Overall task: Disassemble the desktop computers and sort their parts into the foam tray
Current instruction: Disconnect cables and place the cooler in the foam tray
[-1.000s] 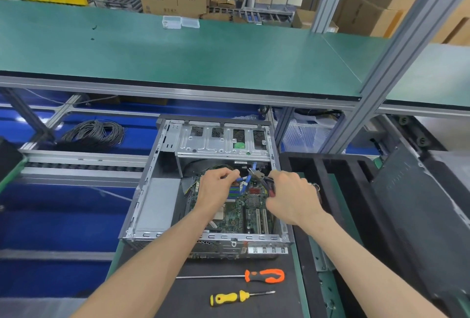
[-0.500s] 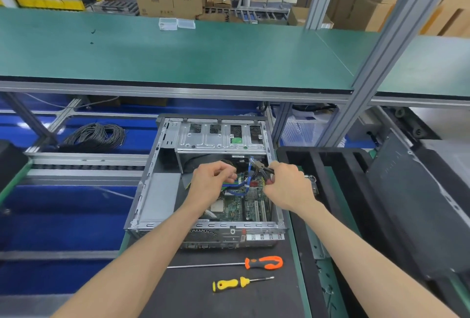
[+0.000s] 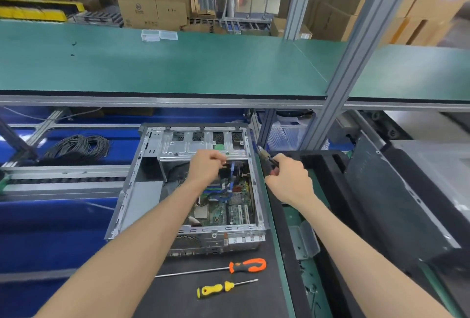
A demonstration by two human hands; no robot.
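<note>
An open grey desktop case lies on the black mat, its green motherboard and blue cables exposed. Inside the case, under the drive cage, my left hand pinches the upper end of the blue cables. Just right of the case wall, my right hand grips a pair of pliers whose tip points up and left. The black foam tray stands to the right, with a small metal bracket lying in it.
An orange screwdriver and a yellow screwdriver lie on the mat in front of the case. A coil of black cable sits at left. A grey case panel leans at right. A green shelf overhangs behind.
My right hand has drawn the pliers out of the case to its right side. My left hand has moved up toward the drive cage, still on the blue cables.
</note>
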